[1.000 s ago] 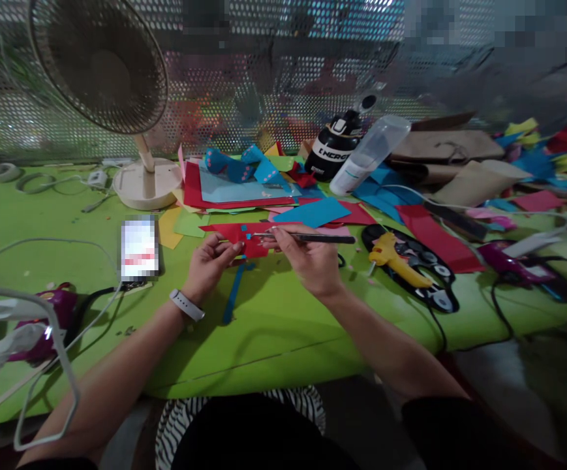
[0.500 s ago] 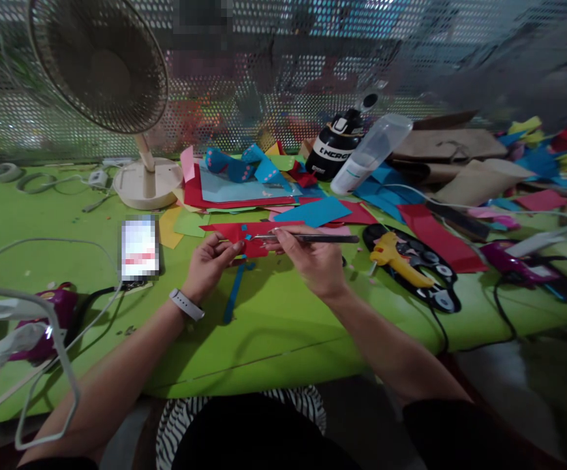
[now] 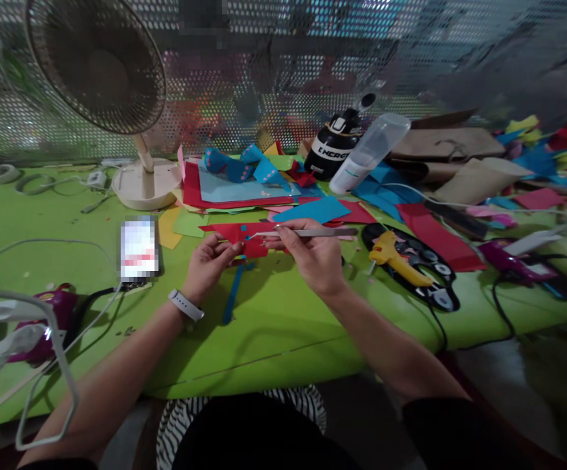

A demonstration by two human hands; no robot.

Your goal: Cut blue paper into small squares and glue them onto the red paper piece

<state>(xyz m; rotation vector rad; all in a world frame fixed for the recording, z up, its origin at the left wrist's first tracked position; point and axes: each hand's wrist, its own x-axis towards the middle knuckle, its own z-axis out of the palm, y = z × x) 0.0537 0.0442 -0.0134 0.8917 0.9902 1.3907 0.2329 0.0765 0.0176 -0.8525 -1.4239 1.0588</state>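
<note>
Red paper [image 3: 258, 248], bearing small blue pieces [image 3: 244, 228], was held over the middle of a green table [image 3: 283, 346], between a worker's bare hands. The left hand [image 3: 209, 262] pinched the paper's near side between thumb and fingers, a pale wristband [image 3: 186, 305] at the wrist. The right hand [image 3: 316, 261] gripped slim tweezers [image 3: 325, 232] between thumb and fingers, their tip at the blue pieces; whether it touched one could not be told. A narrow blue strip [image 3: 233, 297] lay just below the paper, pointing toward the table's near edge.

Beyond, toward the far edge, stood a stack of coloured sheets [image 3: 244, 189] topped by curled blue paper [image 3: 237, 168], with a black bottle [image 3: 332, 151] and a clear bottle [image 3: 371, 153] to its right. A yellow glue gun [image 3: 403, 262] rested on a black palette [image 3: 447, 299] right of the hands. A phone [image 3: 139, 248] lay to their left, near the base of a fan [image 3: 102, 75] by the far left corner. Brown paper [image 3: 479, 183] and colourful scraps [image 3: 532, 163] crowded the far right corner.
</note>
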